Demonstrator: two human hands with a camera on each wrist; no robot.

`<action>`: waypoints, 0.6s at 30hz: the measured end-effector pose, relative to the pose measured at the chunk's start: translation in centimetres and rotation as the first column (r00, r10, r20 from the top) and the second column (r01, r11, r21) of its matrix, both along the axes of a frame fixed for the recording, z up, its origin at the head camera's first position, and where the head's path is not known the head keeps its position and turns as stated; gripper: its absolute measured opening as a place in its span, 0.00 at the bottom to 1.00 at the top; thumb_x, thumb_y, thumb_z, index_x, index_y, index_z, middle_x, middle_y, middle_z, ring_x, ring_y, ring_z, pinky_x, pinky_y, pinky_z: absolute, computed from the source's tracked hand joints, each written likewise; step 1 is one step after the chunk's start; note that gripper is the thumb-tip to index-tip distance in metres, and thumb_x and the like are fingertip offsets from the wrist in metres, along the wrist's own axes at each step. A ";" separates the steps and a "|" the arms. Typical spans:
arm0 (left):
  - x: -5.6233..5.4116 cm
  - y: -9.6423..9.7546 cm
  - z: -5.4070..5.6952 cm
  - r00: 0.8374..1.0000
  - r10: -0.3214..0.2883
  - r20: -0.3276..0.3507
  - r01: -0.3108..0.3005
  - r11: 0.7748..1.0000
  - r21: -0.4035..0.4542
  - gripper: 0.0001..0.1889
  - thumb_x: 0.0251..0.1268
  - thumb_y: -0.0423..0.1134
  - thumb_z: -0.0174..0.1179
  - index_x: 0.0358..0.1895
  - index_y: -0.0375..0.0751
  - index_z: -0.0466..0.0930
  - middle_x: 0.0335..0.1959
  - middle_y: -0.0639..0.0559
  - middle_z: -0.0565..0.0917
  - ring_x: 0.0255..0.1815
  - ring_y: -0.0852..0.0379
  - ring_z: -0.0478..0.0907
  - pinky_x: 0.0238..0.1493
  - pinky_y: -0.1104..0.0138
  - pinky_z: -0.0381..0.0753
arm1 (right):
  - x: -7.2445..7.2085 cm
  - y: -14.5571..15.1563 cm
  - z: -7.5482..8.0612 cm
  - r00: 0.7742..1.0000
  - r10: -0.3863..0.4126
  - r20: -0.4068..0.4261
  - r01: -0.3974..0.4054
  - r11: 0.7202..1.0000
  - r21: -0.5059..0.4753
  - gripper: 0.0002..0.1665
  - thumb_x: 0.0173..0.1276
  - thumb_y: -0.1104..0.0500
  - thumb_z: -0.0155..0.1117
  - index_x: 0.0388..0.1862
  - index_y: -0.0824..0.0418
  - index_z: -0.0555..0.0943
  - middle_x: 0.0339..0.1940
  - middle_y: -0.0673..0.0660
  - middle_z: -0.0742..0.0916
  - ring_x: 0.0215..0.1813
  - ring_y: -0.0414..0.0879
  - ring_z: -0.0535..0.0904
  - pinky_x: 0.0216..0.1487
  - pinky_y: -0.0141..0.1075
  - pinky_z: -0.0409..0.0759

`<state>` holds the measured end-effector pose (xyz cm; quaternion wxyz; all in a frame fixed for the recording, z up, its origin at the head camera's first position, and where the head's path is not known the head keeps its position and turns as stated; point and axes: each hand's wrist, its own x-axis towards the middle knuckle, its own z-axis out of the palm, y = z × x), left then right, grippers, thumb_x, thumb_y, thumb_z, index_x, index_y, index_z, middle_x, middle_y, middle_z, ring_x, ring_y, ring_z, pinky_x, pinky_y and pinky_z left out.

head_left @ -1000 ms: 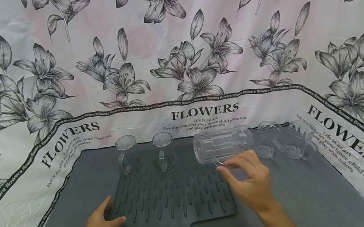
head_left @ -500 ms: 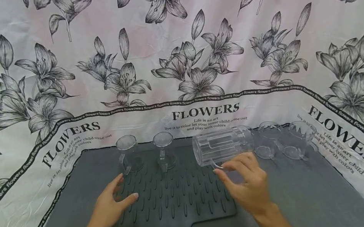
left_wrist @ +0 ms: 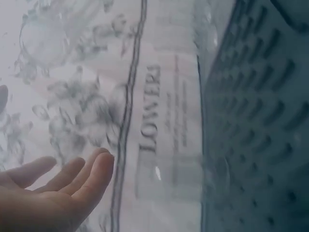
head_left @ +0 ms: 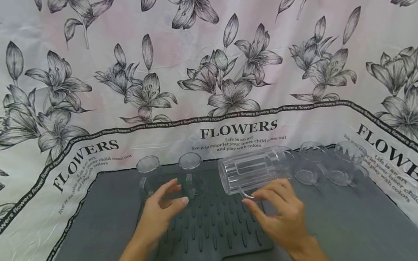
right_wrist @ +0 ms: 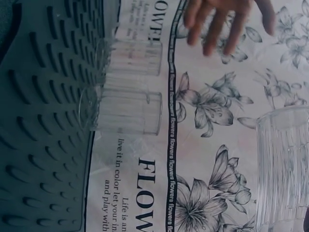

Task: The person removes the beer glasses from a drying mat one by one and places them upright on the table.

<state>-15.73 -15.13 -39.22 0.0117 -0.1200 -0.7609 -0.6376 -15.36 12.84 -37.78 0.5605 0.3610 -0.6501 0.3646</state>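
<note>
My right hand (head_left: pixel 280 212) pinches the handle of a clear ribbed mug (head_left: pixel 252 169), holding it sideways above the right part of a dark ridged drying mat (head_left: pixel 208 237). The mug's wall (right_wrist: pixel 282 169) shows at the right edge of the right wrist view. My left hand (head_left: pixel 156 213) is over the mat's left half, holding nothing, with fingers spread and relaxed; the left wrist view shows this hand (left_wrist: pixel 63 191) too. At the mat's back stand two upright clear mugs, a left one (head_left: pixel 148 166) partly behind my left hand and a right one (head_left: pixel 191 168).
Further clear mugs stand at the back right of the grey table (head_left: pixel 366 224), among them a near one (head_left: pixel 307 163) and a far-right one (head_left: pixel 342 165). A flower-printed cloth (head_left: pixel 226 79) rises behind the table. Dark straps show at both wrists.
My left hand has risen from the mat's front left corner and moved right and forward, toward the middle. My right hand keeps hold of the mug, which shifts slightly left.
</note>
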 end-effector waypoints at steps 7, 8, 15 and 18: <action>-1.1 3.3 1.7 0.997 -0.076 -0.024 0.078 0.989 0.126 0.34 0.67 0.40 0.62 0.73 0.43 0.59 0.65 0.41 0.68 0.58 0.43 0.75 0.53 0.56 0.78 | 0.1 -0.3 -0.4 1.000 0.012 0.002 -0.012 1.000 0.021 0.22 0.67 0.51 0.67 0.21 0.66 0.81 0.22 0.54 0.80 0.28 0.51 0.73 0.34 0.35 0.74; -1.3 3.7 1.9 0.996 -0.082 -0.022 0.084 0.988 0.133 0.34 0.67 0.40 0.62 0.73 0.43 0.59 0.65 0.41 0.69 0.57 0.43 0.75 0.53 0.56 0.78 | 0.0 -0.4 -0.5 1.000 0.013 0.000 -0.013 1.000 0.022 0.22 0.66 0.51 0.68 0.21 0.66 0.81 0.22 0.54 0.80 0.28 0.51 0.73 0.34 0.35 0.74; -2.1 5.8 2.4 0.993 -0.113 -0.033 0.116 0.985 0.129 0.36 0.65 0.44 0.63 0.73 0.44 0.60 0.64 0.41 0.69 0.56 0.44 0.76 0.53 0.50 0.77 | 0.0 -0.6 -0.8 1.000 0.016 -0.007 -0.016 0.999 0.037 0.21 0.67 0.51 0.67 0.21 0.65 0.81 0.22 0.54 0.80 0.28 0.51 0.73 0.34 0.34 0.73; -2.3 6.2 2.5 0.992 -0.124 -0.031 0.127 0.984 0.129 0.36 0.64 0.45 0.64 0.73 0.42 0.59 0.64 0.41 0.70 0.55 0.44 0.76 0.53 0.50 0.77 | 0.1 -0.8 -0.9 1.000 0.024 -0.011 -0.024 0.999 0.047 0.20 0.67 0.51 0.67 0.21 0.65 0.81 0.22 0.54 0.79 0.28 0.50 0.72 0.34 0.34 0.72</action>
